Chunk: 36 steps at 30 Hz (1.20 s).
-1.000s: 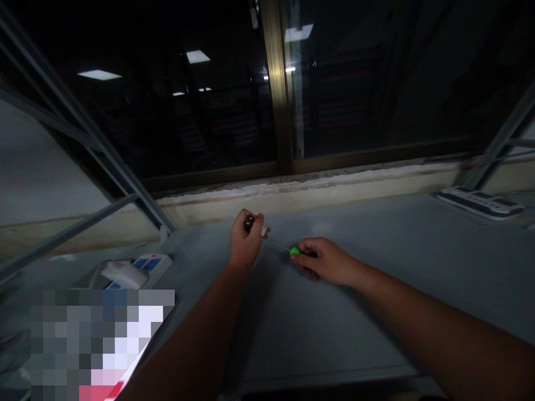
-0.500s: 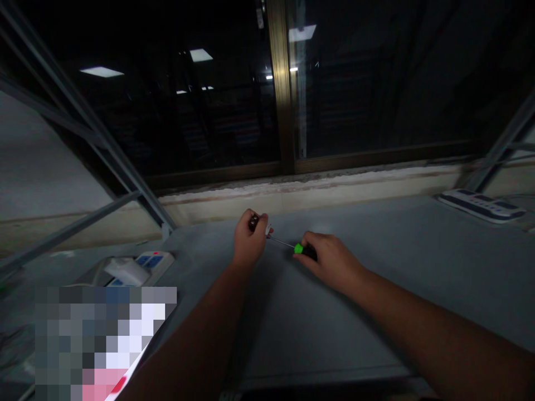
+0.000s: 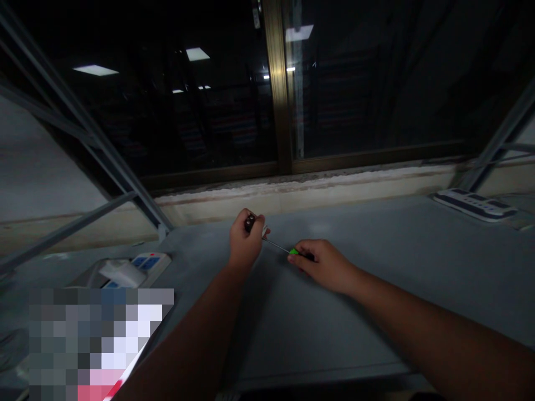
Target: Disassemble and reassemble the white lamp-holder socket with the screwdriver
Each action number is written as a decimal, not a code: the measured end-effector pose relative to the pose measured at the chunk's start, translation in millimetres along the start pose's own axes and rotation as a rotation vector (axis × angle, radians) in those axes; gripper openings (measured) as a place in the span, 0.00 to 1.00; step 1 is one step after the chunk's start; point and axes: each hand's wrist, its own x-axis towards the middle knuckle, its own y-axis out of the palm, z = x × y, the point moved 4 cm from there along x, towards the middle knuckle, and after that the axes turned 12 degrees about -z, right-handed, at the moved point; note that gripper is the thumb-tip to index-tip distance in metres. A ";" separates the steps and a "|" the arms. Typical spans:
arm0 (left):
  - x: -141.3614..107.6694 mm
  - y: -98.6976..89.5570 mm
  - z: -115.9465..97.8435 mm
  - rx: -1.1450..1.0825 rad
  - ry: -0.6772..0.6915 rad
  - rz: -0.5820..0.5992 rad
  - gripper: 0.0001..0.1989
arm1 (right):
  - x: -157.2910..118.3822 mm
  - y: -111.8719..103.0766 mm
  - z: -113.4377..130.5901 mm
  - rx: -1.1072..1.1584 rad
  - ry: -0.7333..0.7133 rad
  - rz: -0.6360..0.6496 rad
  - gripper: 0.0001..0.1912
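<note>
The left hand [image 3: 246, 242] is curled shut around a small dark thing [image 3: 249, 223] with a white bit [image 3: 264, 230] on it. The right hand [image 3: 324, 266] pinches the green handle of a screwdriver [image 3: 295, 252], and its thin metal shaft reaches across to the white bit. Both hands are near the far edge of the gray table [image 3: 334, 317], with lots of open room in front of them and to the right, a power strip [image 3: 150, 262] near the left side, another power strip [image 3: 474, 204] far off at the right, and a dark window [image 3: 167, 111] behind the table.
</note>
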 end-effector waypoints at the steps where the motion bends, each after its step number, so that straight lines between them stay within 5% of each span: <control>1: 0.1 0.2 -0.3 0.000 -0.001 0.000 0.12 | 0.4 1.4 -1.6 0.031 0.020 0.016 0.16; 6: 1.7 2.0 1.3 -0.002 -0.044 -0.004 0.12 | 5.9 1.4 -5.4 0.063 0.079 0.070 0.17; 10: 8.7 0.3 10.9 -0.033 -0.093 -0.057 0.10 | 17.9 -18.5 -18.0 -0.041 0.001 0.010 0.15; 17: 19.9 -4.3 56.1 -0.087 -0.383 -0.160 0.17 | 35.6 -58.3 -62.6 -0.495 0.003 -0.093 0.08; 24: 11.6 2.6 60.8 0.205 -0.113 0.093 0.19 | 37.7 -61.3 -70.2 -0.657 0.042 -0.108 0.09; 30: 6.6 7.5 58.1 0.140 -0.226 0.123 0.22 | 35.4 -59.0 -75.0 -0.689 0.073 -0.083 0.10; 36: 5.4 11.1 58.2 0.084 -0.140 0.178 0.22 | 34.6 -58.1 -74.7 -0.705 0.075 -0.092 0.14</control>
